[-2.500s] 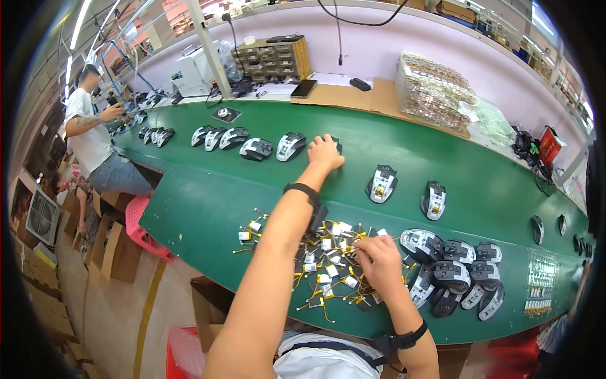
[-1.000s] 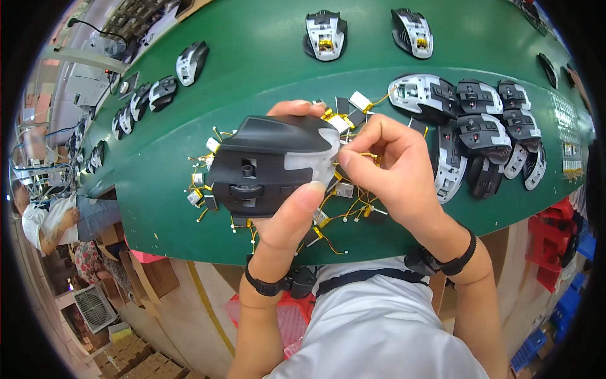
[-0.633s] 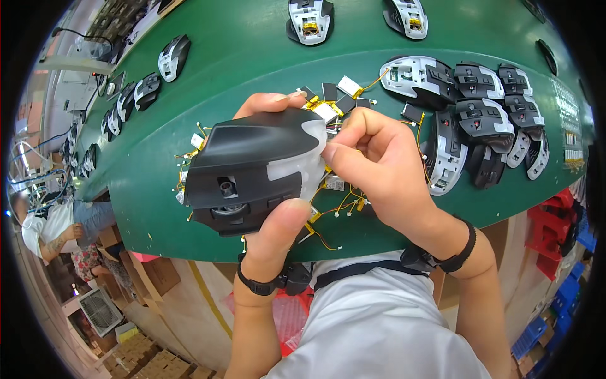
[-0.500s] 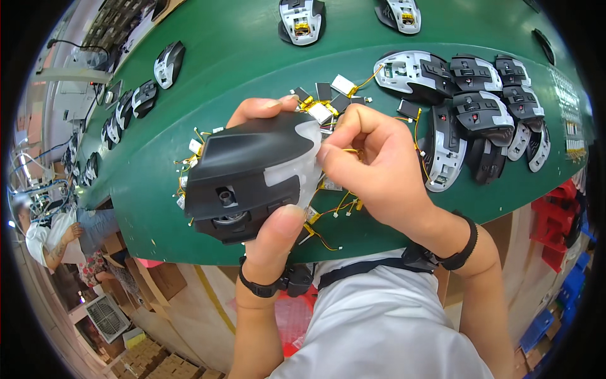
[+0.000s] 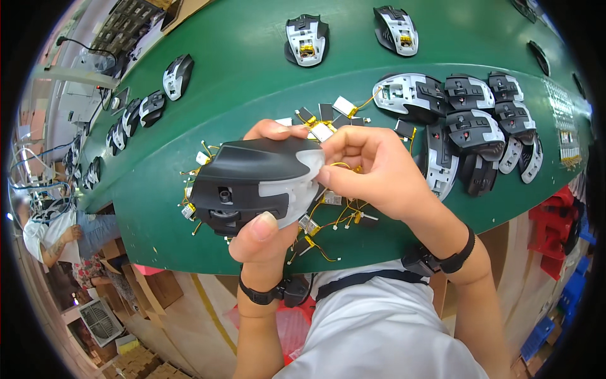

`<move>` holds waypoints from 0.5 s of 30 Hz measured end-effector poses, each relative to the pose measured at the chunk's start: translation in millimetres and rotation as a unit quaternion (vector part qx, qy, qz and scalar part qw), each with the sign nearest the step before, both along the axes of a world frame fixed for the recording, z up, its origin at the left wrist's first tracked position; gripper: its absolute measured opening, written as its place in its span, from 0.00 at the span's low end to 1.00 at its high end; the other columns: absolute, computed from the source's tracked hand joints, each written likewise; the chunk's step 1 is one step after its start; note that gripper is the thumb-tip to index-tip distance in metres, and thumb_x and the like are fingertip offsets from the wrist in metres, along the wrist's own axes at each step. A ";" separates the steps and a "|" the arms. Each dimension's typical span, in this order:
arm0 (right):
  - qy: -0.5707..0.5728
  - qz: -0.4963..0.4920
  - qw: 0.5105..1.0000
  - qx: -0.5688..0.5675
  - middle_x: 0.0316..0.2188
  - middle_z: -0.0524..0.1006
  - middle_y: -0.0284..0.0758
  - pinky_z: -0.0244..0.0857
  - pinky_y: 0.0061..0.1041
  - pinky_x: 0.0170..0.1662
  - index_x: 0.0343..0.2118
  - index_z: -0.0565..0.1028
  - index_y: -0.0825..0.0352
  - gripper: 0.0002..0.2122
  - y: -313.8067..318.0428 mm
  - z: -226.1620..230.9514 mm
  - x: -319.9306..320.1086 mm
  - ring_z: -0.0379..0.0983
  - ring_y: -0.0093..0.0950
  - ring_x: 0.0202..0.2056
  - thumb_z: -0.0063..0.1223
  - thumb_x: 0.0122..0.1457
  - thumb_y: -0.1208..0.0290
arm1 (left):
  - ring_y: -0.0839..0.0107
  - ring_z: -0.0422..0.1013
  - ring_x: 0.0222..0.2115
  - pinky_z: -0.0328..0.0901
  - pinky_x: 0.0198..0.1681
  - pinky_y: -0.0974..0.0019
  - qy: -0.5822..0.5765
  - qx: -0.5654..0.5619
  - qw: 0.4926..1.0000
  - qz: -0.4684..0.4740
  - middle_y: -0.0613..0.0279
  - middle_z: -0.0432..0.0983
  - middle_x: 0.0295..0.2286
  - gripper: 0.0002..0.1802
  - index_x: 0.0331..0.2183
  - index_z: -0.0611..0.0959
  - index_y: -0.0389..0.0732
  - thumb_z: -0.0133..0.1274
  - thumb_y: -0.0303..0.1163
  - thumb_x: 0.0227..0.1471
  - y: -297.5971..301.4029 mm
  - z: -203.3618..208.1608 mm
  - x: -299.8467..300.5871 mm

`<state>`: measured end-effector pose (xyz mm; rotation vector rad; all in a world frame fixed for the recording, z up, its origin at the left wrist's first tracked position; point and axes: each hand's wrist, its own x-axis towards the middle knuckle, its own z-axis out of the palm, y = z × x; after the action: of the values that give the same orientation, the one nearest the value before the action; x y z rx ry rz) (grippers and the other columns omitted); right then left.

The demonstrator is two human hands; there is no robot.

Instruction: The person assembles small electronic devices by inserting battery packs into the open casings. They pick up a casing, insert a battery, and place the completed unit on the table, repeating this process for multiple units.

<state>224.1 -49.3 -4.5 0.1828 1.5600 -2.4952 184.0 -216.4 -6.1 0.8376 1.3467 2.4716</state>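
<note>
Head view: our left hand [image 5: 264, 243] clasps a computer mouse [image 5: 255, 167]; our right hand [image 5: 379, 174] hides any pinch; slack fingers could drop it.

Held mouse [image 5: 255, 180] above batteries [image 5: 322, 131] on table [image 5: 154, 221]; mouse cluster [image 5: 475, 131] at right.

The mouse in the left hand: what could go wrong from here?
The mouse, held in the left hand above loose batteries, might drop onto them if the grip slips.

The right hand is at its pale end and hides what it touches there; something thin could perhaps get pinched unseen.

A yellow wire runs from one battery up to the edge of another mouse, so it might snag.
</note>
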 end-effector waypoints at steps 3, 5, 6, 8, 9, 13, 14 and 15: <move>-0.014 0.021 1.000 0.011 0.27 0.78 0.31 0.68 0.16 0.33 0.32 0.75 0.72 0.10 2.3 2.2 1.7 0.73 0.15 0.29 0.64 0.50 0.73 | 0.51 0.61 0.53 0.61 0.56 0.45 0.000 0.010 0.999 -0.046 0.53 0.62 0.50 0.39 0.54 0.69 0.45 0.56 0.48 0.40 -3.6 -2.0 -2.8; -0.001 0.015 1.000 0.014 0.27 0.78 0.31 0.68 0.15 0.33 0.31 0.75 0.72 0.10 1.1 2.4 0.6 0.73 0.14 0.28 0.64 0.49 0.74 | 0.51 0.62 0.53 0.61 0.57 0.44 -0.005 0.015 0.998 -0.067 0.53 0.62 0.50 0.38 0.54 0.70 0.44 0.56 0.48 0.40 -3.5 -1.1 -5.7; 0.006 0.012 1.000 0.016 0.27 0.78 0.31 0.67 0.15 0.33 0.30 0.74 0.72 0.10 0.8 2.9 0.4 0.73 0.14 0.28 0.64 0.49 0.74 | 0.51 0.64 0.51 0.62 0.55 0.47 -0.028 0.032 0.998 -0.052 0.51 0.64 0.48 0.39 0.52 0.69 0.40 0.58 0.46 0.38 0.3 1.1 -3.7; -0.014 0.016 1.000 0.008 0.26 0.77 0.29 0.66 0.15 0.31 0.29 0.74 0.71 0.10 -0.3 -0.9 2.4 0.72 0.13 0.28 0.64 0.48 0.74 | 0.53 0.69 0.48 0.65 0.53 0.55 -0.077 0.065 0.995 -0.023 0.46 0.68 0.45 0.42 0.50 0.69 0.31 0.62 0.43 0.34 7.0 4.2 3.3; -0.023 0.020 0.999 0.014 0.26 0.76 0.29 0.66 0.15 0.31 0.29 0.73 0.71 0.10 2.0 -1.0 2.2 0.71 0.13 0.28 0.64 0.48 0.74 | 0.53 0.69 0.48 0.65 0.53 0.54 -0.073 0.046 0.996 -0.002 0.46 0.68 0.45 0.42 0.50 0.69 0.31 0.62 0.43 0.34 7.8 4.1 4.5; -0.034 0.017 0.999 0.011 0.26 0.76 0.28 0.65 0.15 0.31 0.29 0.73 0.71 0.09 2.7 -0.8 0.9 0.70 0.13 0.27 0.62 0.48 0.75 | 0.53 0.68 0.48 0.64 0.53 0.52 -0.076 0.017 0.997 0.028 0.47 0.68 0.45 0.40 0.50 0.69 0.34 0.63 0.42 0.35 9.7 3.2 6.3; -0.031 0.012 0.999 0.007 0.26 0.76 0.28 0.65 0.14 0.31 0.29 0.73 0.71 0.09 -0.1 -0.8 0.2 0.70 0.13 0.27 0.62 0.48 0.75 | 0.53 0.68 0.49 0.64 0.53 0.52 -0.085 0.006 0.996 0.033 0.47 0.68 0.45 0.40 0.50 0.69 0.35 0.63 0.42 0.35 8.9 4.9 7.3; -0.020 0.014 1.000 0.000 0.24 0.76 0.28 0.64 0.14 0.30 0.29 0.73 0.72 0.11 -1.2 -2.1 -1.2 0.70 0.13 0.26 0.63 0.49 0.73 | 0.54 0.67 0.50 0.64 0.53 0.53 -0.090 -0.012 0.994 0.058 0.47 0.68 0.46 0.40 0.51 0.69 0.36 0.63 0.43 0.36 8.1 2.9 8.5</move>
<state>222.9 -50.6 -6.6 0.2079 1.5382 -2.4553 192.5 -208.3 -3.3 0.5311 1.3941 2.5397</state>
